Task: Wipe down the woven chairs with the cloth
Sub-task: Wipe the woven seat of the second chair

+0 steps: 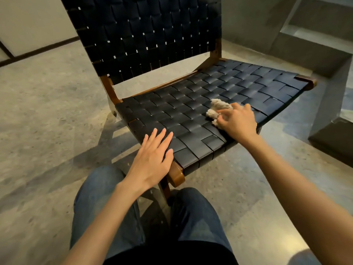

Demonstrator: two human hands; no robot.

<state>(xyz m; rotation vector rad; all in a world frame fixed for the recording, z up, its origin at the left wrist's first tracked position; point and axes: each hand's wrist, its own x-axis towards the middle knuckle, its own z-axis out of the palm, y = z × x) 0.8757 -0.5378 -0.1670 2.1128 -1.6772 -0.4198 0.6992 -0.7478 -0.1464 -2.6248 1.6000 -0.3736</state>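
**Cloth at the front edge, most of the seat lying beyond it**

The person is crouching at the near corner of the chair, and the right hand (237, 122) is pressing the cloth (217, 109) onto the seat (191, 88). Its fingers are curling over the bunched cloth and holding it, with the thumb side turned toward the backrest (149, 35). The cloth is sitting close to the front edge, about midway along it, and its loose end is poking out past the fingertips on the side facing the backrest.

The left hand (152, 159) is lying flat on the near corner of the seat. Its fingers are straight and slightly spread, holding nothing, and it seems to be steadying the chair. It is lying well apart from the cloth, so the right hand is the one doing the wiping.

The coming stroke is turning on one relation. From the right fingertips, the broad run of weave is lying ahead and to the left, toward the back rail. A further stretch is running off to the right, toward the far corner. The seat's long axis is running along the front edge, from the near wooden corner (176, 175) to that far corner. Judging from this, a sweep along the strips is looking like the natural move. The backrest is probably waiting its turn.
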